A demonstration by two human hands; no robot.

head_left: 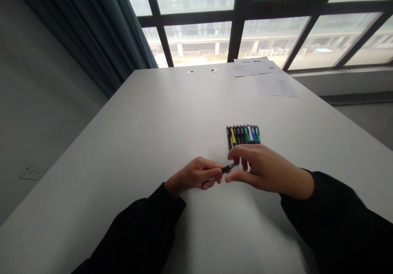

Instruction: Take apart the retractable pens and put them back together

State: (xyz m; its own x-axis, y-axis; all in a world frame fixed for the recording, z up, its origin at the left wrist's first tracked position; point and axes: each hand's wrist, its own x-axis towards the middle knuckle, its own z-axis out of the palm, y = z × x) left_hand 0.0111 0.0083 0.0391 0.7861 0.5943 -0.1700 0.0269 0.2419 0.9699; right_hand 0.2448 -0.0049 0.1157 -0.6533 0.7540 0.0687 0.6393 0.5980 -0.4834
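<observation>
My left hand (202, 174) is closed around a dark pen (226, 168), whose silvery end points up and to the right. Close to that end is my right hand (258, 167), its thumb and curled fingers apart. Whether a fingertip touches the pen I cannot tell. Just beyond my right hand lies a row of several click pens (241, 134), side by side, mostly black with yellow, green, white and blue ones among them. My right hand hides the near ends of part of the row.
A white table (138, 143) stretches away to a dark-framed window. Sheets of printed paper (274, 84) lie at its far right corner. Two white-rimmed holes (190, 72) sit near the back edge. A blue curtain (101, 32) hangs at the left.
</observation>
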